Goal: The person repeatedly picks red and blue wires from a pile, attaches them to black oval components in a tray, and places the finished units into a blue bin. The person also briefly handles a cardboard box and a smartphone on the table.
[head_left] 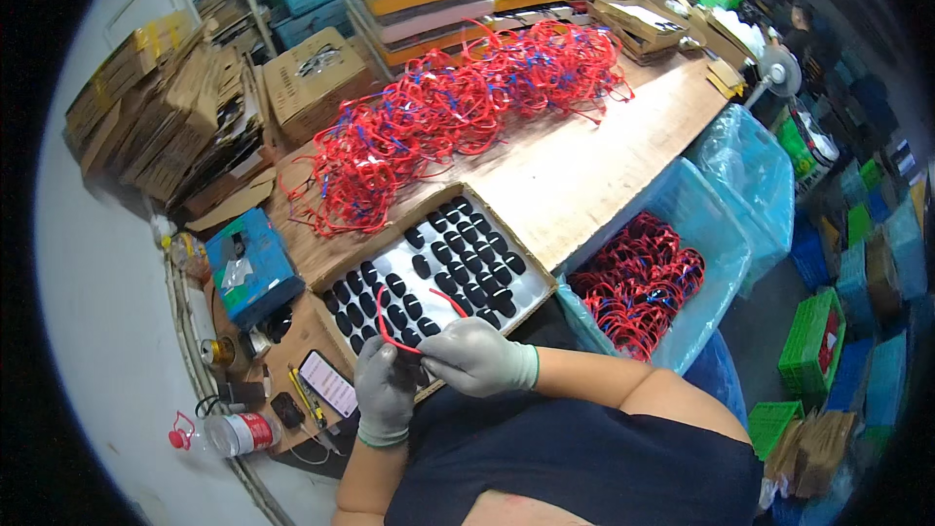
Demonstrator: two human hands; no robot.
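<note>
Over the near edge of a cardboard tray [534, 304], I hold a thin red plastic frame [382, 317], which looks like a glasses frame, its two arms pointing away from me. My left hand [384, 397], in a grey glove, is closed on its left part. Beside it, my right hand [479, 358], gloved the same way, grips it with pinched fingers. What lies between the fingertips is hidden. Rows of dark oval lenses [473, 263] lie on the tray's white lining, with a gap between two groups.
Beyond the tray a long tangle of red frames [458, 107] covers the wooden table [584, 175]. A blue-lined bin [726, 263] at right holds more frames. On the left are a blue box [251, 268], a phone [328, 383], a yellow cutter [307, 396] and a plastic bottle [239, 434].
</note>
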